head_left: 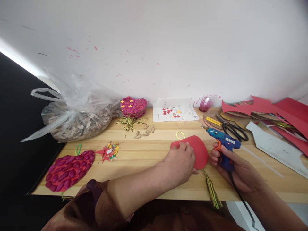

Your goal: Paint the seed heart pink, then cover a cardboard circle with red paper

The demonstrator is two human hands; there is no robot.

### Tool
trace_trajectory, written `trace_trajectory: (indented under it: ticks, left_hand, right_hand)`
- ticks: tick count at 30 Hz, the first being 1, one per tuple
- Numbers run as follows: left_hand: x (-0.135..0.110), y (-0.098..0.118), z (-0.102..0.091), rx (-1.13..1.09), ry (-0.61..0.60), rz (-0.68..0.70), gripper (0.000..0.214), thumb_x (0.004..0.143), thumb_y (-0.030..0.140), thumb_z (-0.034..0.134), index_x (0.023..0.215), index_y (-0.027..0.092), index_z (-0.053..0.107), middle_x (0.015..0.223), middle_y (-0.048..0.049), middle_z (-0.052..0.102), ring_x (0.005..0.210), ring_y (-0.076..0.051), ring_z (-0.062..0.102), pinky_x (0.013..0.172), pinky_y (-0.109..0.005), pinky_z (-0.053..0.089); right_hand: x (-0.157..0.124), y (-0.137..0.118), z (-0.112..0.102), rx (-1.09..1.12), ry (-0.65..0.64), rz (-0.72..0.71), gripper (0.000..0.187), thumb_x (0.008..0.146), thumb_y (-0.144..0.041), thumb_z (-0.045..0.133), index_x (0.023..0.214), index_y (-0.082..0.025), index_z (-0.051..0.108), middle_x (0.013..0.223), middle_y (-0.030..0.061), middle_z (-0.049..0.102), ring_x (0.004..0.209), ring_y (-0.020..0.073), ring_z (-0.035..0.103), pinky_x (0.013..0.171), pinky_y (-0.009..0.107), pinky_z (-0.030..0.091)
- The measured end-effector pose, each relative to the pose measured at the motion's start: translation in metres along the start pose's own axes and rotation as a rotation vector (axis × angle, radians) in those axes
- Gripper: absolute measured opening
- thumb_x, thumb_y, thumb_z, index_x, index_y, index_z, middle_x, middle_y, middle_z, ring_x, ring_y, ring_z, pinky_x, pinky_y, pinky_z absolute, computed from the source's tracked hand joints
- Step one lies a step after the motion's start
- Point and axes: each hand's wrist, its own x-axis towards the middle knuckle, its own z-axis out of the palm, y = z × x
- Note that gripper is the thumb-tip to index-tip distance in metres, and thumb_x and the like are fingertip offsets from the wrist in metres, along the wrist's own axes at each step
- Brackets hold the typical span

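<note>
A red cutout [201, 154] lies right of centre on the table [137, 152]. The left hand [180, 162] bunches its fingers over it, whether pinching anything I cannot tell; beside it, the right hand's [237, 169] fingers wrap a blue glue gun [225, 141].

- Clear plastic bag [79, 123] of tan shells, at the back left corner of the pale wooden desk [156, 138]
- White printed paper sheet [159, 116] bearing small red and yellow stars [169, 111], midway along the back edge
- Transparent cup [206, 104] stained dark red, near the back edge, right of the sheet
- Black-handled scissors [231, 125], farther right
- Jagged red offcuts [255, 105], along the back edge's right end
</note>
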Motion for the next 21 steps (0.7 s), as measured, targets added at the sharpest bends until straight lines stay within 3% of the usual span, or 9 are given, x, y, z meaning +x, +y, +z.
trace_trajectory:
  ticks: [9,18,21]
  left_hand:
    - [-0.0002,-0.0022,-0.0013,0.003,-0.024,0.028,0.058,0.098,0.054,0.050,0.130,0.007,0.065,0.134,-0.0195,0.062,0.108,-0.030,0.059,0.083,-0.039,0.049]
    - [-0.0002,-0.0036,-0.0046,-0.023,-0.037,0.026,0.058,0.098,0.054,0.050,0.129,0.007,0.064,0.136,-0.0208,0.061,0.110,-0.030,0.059,0.083,-0.039,0.050]
    - [0.0013,-0.0048,-0.0076,-0.065,-0.042,0.014,0.066,0.096,0.062,0.049,0.126,0.006,0.065,0.132,-0.0209,0.063,0.108,-0.030,0.059,0.081,-0.037,0.050]
  right_hand:
    - [0.0012,0.0006,-0.0022,-0.004,-0.027,0.005,0.022,0.075,-0.029,0.083,0.090,-0.022,0.069,0.074,0.0002,0.057,0.068,0.0132,0.056,0.067,0.022,0.059]
    - [0.0015,0.0012,-0.0026,0.001,-0.018,0.007,0.023,0.074,-0.029,0.083,0.091,-0.022,0.068,0.074,-0.0005,0.057,0.068,0.0130,0.056,0.066,0.022,0.059]
    - [0.0007,0.0003,-0.0010,-0.009,-0.015,-0.003,0.024,0.074,-0.029,0.084,0.090,-0.022,0.068,0.073,-0.0004,0.057,0.067,0.0131,0.056,0.065,0.022,0.059]
